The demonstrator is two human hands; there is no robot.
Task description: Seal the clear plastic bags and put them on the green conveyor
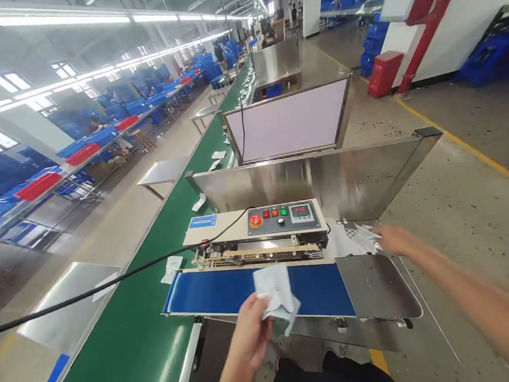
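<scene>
Running aslant on the left, the green belt [116, 346] bore scattered pouches [171, 269], one lying just beyond the left end of the blue belt [219, 292], which reached over its edge, perhaps so that things could pass from one to the other. A black cord [111, 284] slanted across above them. The left hand [251, 328] was closed, thumb and fingers pinching the lower left of a white packet [274, 287]; that grip seemed to leave the top edge free. The packet was held up in front of the blue belt, partly hiding it. Behind stood the sealer [222, 232], its controls facing the person, likely for easy reach. Farther right, a steel plate [378, 284] continued the blue belt's line. Beyond it lay clear bags [363, 238], apparently kept within arm's length. The right hand [395, 239], blurred, was stretched out to their edge; whether its fingers gripped one, I couldn't tell.
</scene>
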